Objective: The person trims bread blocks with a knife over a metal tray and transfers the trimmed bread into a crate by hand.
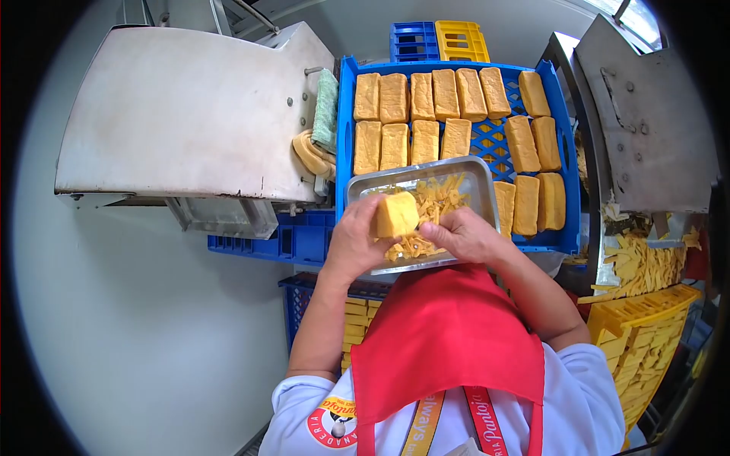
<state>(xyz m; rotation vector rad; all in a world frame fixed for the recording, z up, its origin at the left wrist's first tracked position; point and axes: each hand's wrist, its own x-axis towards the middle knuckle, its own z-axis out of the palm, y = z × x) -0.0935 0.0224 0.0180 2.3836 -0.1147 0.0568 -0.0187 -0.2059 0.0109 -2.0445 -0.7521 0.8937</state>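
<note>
Left hand (356,234) is grasping a golden block-shaped bread loaf (398,215) over a shallow silver metal tray (478,176), thin yellow strips (439,194) lying beneath. Right hand (470,234) is curling just beside the loaf; I can't tell if it's holding anything. For neat trimming, I'd be keeping left fingertips clear. Bodyward of both hands, I'm reading "Pantoja" on a red strap (484,419), "always" on a yellow strap (426,424).

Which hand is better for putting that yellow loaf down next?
Probably the left hand: it holds the yellow loaf. The right hand is just beside it, over the metal tray.
</note>
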